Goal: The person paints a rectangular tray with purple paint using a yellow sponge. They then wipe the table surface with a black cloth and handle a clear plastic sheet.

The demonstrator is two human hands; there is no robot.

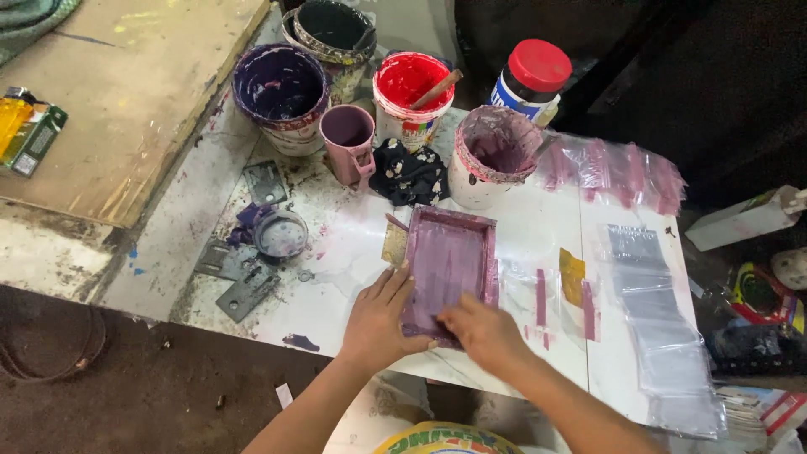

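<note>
— Hands first?
— Left hand point(376, 318) flat and open, fingers spread along the left edge of the purple-stained frame point(449, 269), pinning it down. Right hand point(486, 331) at the frame's near end, blurred; fingers curled over something on the mesh, but impossible to tell what, or how tightly closed.
— Where exactly?
— Centre of the picture, slightly low, lying flat on the white tabletop point(353, 252), touching a small yellowish patch point(394, 245) on its left.
— How far along?
— Judging by the look: mesh already coated purple edge to edge, purple stripes point(540, 297) printed on the tabletop to the right. Clear plastic sheets point(651, 319) at right, some tinted, the nearer ones seemingly bare. Probably mid-run, more left.
— Orientation?
— Long axis running from bottom centre toward upper centre, leaning slightly right at the top; far short end pointing at the paint pots.
— Farther out?
— Pink-crusted white bucket point(492, 155) just beyond, dark floral rag point(409, 174), pink mug point(348, 139), red bucket with a stick point(411, 94), purple bucket point(282, 91), red-lidded jar point(531, 80). Metal plates point(244, 286) lower left, wooden board point(126, 92) upper left.
</note>
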